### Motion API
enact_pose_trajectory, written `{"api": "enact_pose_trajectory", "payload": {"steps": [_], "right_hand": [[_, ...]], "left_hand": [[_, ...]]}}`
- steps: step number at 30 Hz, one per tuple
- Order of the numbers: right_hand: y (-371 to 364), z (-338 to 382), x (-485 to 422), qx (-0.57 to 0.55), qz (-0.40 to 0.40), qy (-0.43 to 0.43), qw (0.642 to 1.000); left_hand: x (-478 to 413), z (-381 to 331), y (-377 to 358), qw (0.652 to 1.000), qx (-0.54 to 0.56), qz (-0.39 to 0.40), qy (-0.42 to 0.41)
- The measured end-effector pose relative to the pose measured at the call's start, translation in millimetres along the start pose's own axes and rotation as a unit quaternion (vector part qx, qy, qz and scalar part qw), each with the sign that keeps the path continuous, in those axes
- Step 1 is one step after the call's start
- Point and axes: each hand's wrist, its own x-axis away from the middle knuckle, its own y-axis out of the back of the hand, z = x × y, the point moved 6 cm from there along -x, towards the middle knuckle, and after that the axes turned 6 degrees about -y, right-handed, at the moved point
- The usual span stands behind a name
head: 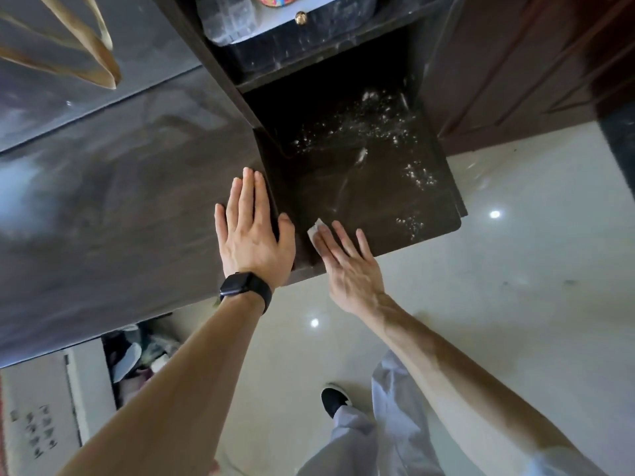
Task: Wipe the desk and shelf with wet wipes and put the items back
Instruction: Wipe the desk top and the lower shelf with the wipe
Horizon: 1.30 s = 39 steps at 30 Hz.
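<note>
Both bare forearms reach forward from the bottom of the view. The left hand [252, 231], with a black watch [240, 286] on its wrist, lies flat and palm-down on the dark desk [120, 187] at its right edge, fingers straight and together, holding nothing. The right hand [347, 266], fingers straight and slightly spread, presses a white wet wipe [316, 231] onto the near left corner of the lower shelf [371, 187], just beside the desk. Farther in, white dust specks [360, 132] dot the shelf, and the print on the cardboard box [37, 424] at lower left is too blurred to read.
</note>
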Motion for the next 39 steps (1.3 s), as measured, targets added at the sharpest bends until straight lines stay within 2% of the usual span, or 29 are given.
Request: {"api": "enact_pose_trajectory", "payload": {"steps": [5, 7, 10, 12, 14, 18, 24, 27, 31, 33, 36, 39], "right_hand": [[3, 12, -54, 0.022, -0.01, -0.002, 1.0], [7, -11, -66, 0.03, -0.027, -0.071, 0.997], [16, -63, -61, -0.008, -0.048, -0.222, 0.974], [19, -78, -46, -0.02, -0.058, -0.261, 0.963], [15, -62, -29, -0.012, -0.06, -0.224, 0.973], [-7, -2, -3, -0.009, -0.035, -0.098, 0.995], [5, 3, -67, 0.066, 0.008, 0.024, 0.997], [24, -19, -108, 0.082, -0.004, 0.001, 0.997], [42, -76, -122, 0.044, -0.021, -0.161, 0.986], [46, -87, -112, 0.052, -0.02, -0.187, 0.981], [46, -72, -109, 0.071, 0.0, -0.133, 0.989], [43, -36, -129, 0.078, 0.027, 0.003, 0.997]], "left_hand": [[2, 2, -2, 1.0, 0.007, -0.02, -0.009], [1, 3, -3, 1.0, 0.011, -0.024, -0.015], [0, 4, -4, 1.0, 0.013, -0.02, -0.017], [0, 4, -4, 1.0, 0.014, -0.014, -0.019], [0, 4, -3, 1.0, 0.018, -0.01, -0.017], [0, 3, -2, 1.0, 0.021, 0.003, -0.011], [-1, 3, -1, 1.0, 0.019, 0.003, -0.003], [-2, 3, -2, 1.0, 0.013, 0.01, 0.001], [-3, 4, -3, 1.0, 0.008, 0.028, 0.011], [-3, 4, -2, 0.999, 0.008, 0.035, 0.011], [-5, 3, -1, 0.999, 0.005, 0.044, 0.011], [-6, 2, 2, 0.999, 0.006, 0.049, 0.01]]}}
